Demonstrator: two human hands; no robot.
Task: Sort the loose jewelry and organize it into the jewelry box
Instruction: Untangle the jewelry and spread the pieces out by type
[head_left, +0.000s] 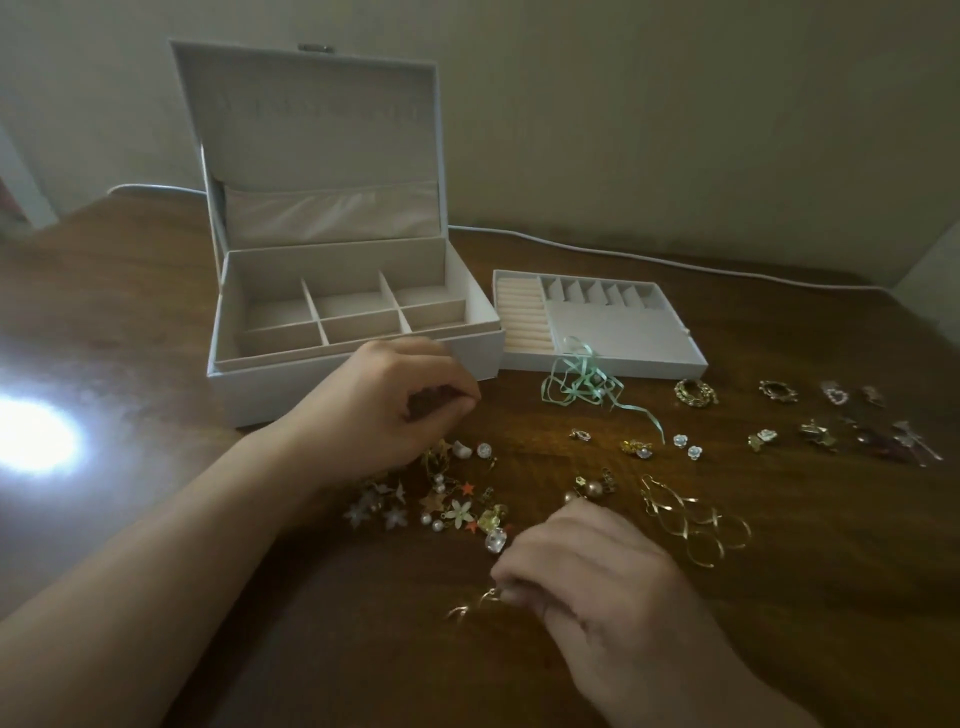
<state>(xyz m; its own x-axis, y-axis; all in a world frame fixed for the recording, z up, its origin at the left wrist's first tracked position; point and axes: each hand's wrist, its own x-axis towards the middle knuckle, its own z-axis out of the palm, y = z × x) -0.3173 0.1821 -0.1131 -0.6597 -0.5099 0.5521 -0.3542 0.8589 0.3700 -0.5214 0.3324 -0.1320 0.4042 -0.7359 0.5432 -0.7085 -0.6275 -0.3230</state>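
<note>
Step in hand: loose pieces are being picked out of the mixed pile (447, 499) on the tabletop (156, 291); sorting is judged barely begun.
Right hand (597, 566): a small gold earring (475, 605) is pinched at the fingertips, low over the wood.
Left hand (400, 410): fingers are curled above the pile; whether anything is held cannot be told.
Jewelry box (353, 312): lid is raised, the compartments appear unfilled.
Removable tray (602, 322): set just beside the box, with a green ribbon (582, 379) draped on its front edge.
Other jewelry: spread in small groups to the right, gold twisted earrings (691, 519) nearest.
Next move: a matching partner is needed before a compartment is chosen.
</note>
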